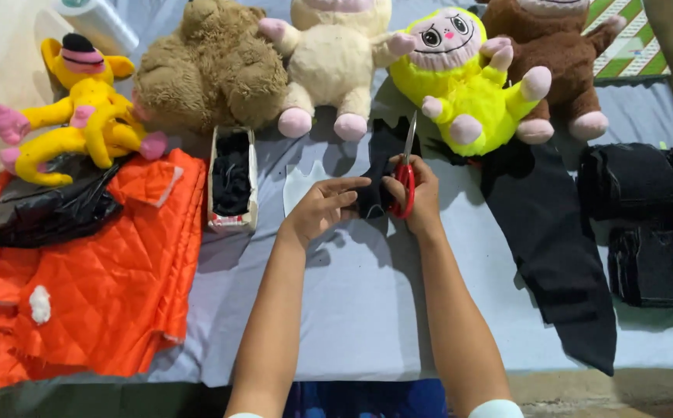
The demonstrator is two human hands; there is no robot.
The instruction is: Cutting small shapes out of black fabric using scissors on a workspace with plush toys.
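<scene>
Black fabric piece is pinched by the left hand; the right hand grips red-handled scissors, blades nearly closed, cutting seemingly barely begun.

From where I stand, the open room is the bare grey bench at six o'clock of the hands, running wide between the orange quilted fabric at eight o'clock and the long black cloth at four o'clock. At twelve o'clock a row of plush toys shuts the far side, touching one another. A small box of black pieces stands just beside at nine o'clock, and stacked black fabric blocks three o'clock, well apart.
</scene>
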